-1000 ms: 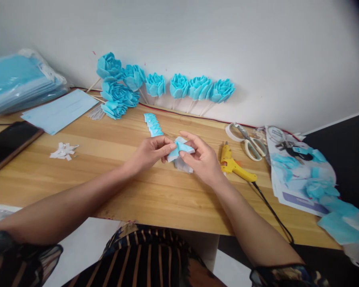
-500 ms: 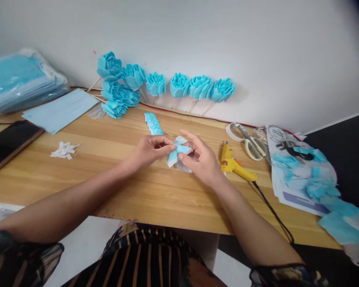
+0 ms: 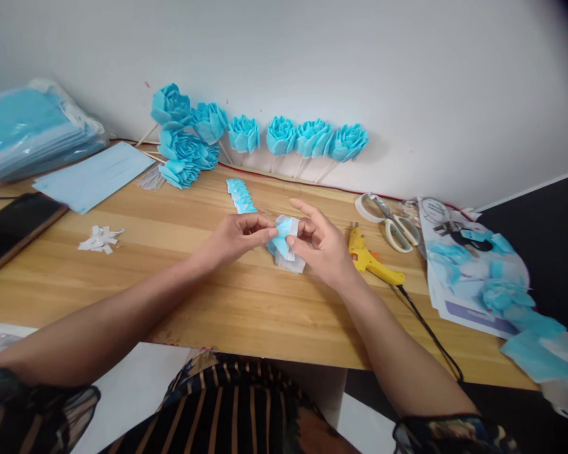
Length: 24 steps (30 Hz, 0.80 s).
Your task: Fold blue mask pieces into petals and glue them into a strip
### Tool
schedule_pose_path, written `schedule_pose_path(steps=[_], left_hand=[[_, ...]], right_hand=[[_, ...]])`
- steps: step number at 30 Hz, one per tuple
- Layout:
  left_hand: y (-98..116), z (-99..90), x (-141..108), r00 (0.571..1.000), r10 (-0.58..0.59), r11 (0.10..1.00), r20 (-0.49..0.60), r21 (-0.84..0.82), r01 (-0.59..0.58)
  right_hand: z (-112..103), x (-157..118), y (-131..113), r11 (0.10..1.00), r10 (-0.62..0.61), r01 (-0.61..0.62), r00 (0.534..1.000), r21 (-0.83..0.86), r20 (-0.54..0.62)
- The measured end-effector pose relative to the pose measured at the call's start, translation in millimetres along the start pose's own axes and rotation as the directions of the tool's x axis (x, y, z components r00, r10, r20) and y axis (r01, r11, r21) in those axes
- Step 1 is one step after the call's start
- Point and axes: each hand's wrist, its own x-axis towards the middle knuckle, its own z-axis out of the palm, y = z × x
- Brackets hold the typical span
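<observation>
A small folded piece of blue and white fabric (image 3: 282,238) is pinched between my two hands above the middle of the table. My left hand (image 3: 246,236) grips its left side with thumb and forefinger. On its right side, my right hand (image 3: 319,246) holds it by the thumb and bent fingers, the index finger stretched out. White and blue scraps (image 3: 289,261) show just beneath the piece. Behind my left hand lies a row of folded blue petals (image 3: 241,195), partly covered by the hand.
Several blue fabric roses (image 3: 281,135) on sticks lean against the wall. A yellow glue gun (image 3: 373,265) and scissors (image 3: 400,230) lie to the right, beside paper with blue scraps (image 3: 473,265). White strips (image 3: 100,239), a phone (image 3: 21,224), blue sheets (image 3: 94,176) and a bagged stack (image 3: 33,132) are left.
The fabric piece has been folded further between my fingers and now looks narrower. My right hand has shifted slightly. The view has moved a little.
</observation>
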Motion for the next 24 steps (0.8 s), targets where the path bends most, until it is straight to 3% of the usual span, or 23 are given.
schedule_pose_path(steps=[4, 6, 9, 12, 14, 16, 18, 21, 24], left_hand=[[3, 1.0, -1, 1.0, 0.019, 1.0, -0.001, 0.003, -0.019], [3, 0.9, -2, 0.999, 0.029, 1.0, -0.024, 0.0, -0.029], [1, -0.2, -1, 0.999, 0.033, 0.999, -0.039, 0.003, -0.033], [1, -0.9, -1, 0.999, 0.03, 1.0, -0.039, 0.005, -0.029], [1, -0.7, -2, 0.999, 0.024, 1.0, -0.042, -0.001, -0.024], [1, -0.1, -2, 0.999, 0.021, 1.0, -0.043, -0.006, -0.021], [1, 0.7, -2, 0.999, 0.024, 1.0, -0.036, -0.01, -0.024], [0, 1.9, -2, 0.999, 0.033, 0.999, -0.002, -0.018, -0.033], [0, 3.6, -3, 0.999, 0.041, 0.999, 0.018, -0.002, -0.041]], right_hand=[[0, 0, -2, 1.0, 0.004, -0.004, 1.0, 0.002, 0.02], [-2, 0, -3, 1.0, 0.011, -0.012, 1.0, -0.015, -0.022], [-7, 2, -2, 0.998, 0.007, -0.018, 0.983, -0.055, -0.184], [-12, 5, 0, 0.997, -0.025, -0.005, 0.929, -0.081, -0.37], [-13, 6, 1, 0.997, -0.07, 0.042, 0.897, -0.072, -0.436], [-13, 5, 1, 0.994, -0.11, 0.099, 0.904, -0.048, -0.412], [-10, 3, 1, 0.993, -0.116, 0.115, 0.945, -0.022, -0.305], [-4, 0, -1, 0.998, -0.062, 0.059, 0.992, -0.029, -0.113], [2, -3, -4, 0.995, -0.018, 0.012, 0.998, -0.103, -0.053]])
